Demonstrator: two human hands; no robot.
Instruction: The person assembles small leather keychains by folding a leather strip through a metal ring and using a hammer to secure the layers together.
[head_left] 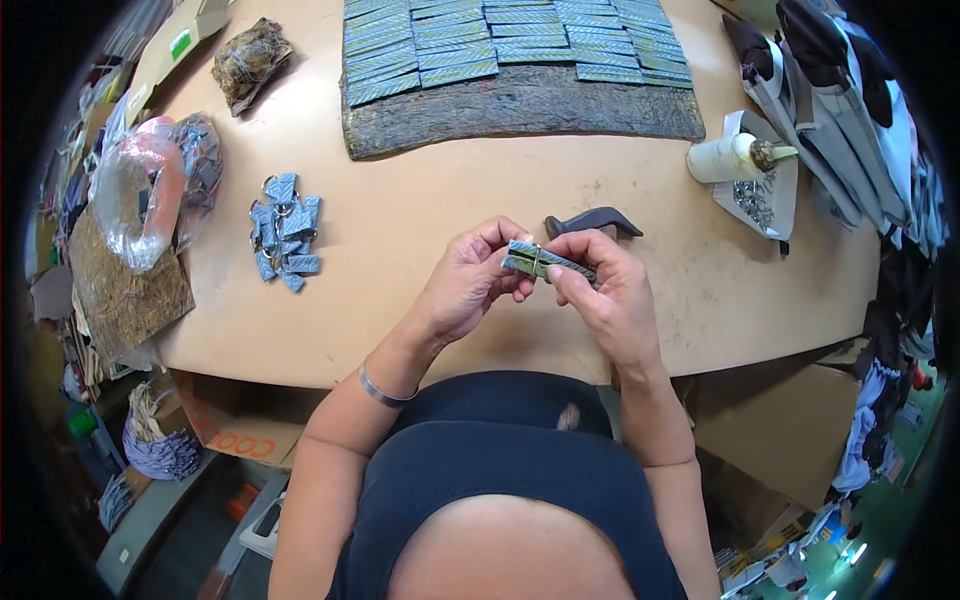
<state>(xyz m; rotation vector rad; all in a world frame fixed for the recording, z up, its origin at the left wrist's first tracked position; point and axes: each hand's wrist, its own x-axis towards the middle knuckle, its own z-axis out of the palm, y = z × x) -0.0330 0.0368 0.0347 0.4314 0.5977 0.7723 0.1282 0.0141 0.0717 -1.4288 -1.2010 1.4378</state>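
Observation:
Between both hands, above the near middle of the table, is a short blue-green patterned strap [523, 259] folded through a metal ring. My left hand [468, 278] pinches its left end. My right hand [618, 300] grips the other end, with the thumb on top. Just beyond the right hand lies a dark curved tool, like a hammer head [600, 219]; part of it is hidden by the fingers. To the left rests a small pile of similar folded tabs with rings [287, 228]. Rows of flat strips [450, 47] lie on a dark rough board [520, 108] at the far side.
At right, a white bottle [718, 160] with a crusted nozzle lies across a white tray [782, 215] of small metal pieces. Grey and black fabric pieces [825, 120] stand beyond. At left are plastic-wrapped items [140, 205], a brown board [125, 285] and a wrapped bundle [252, 65].

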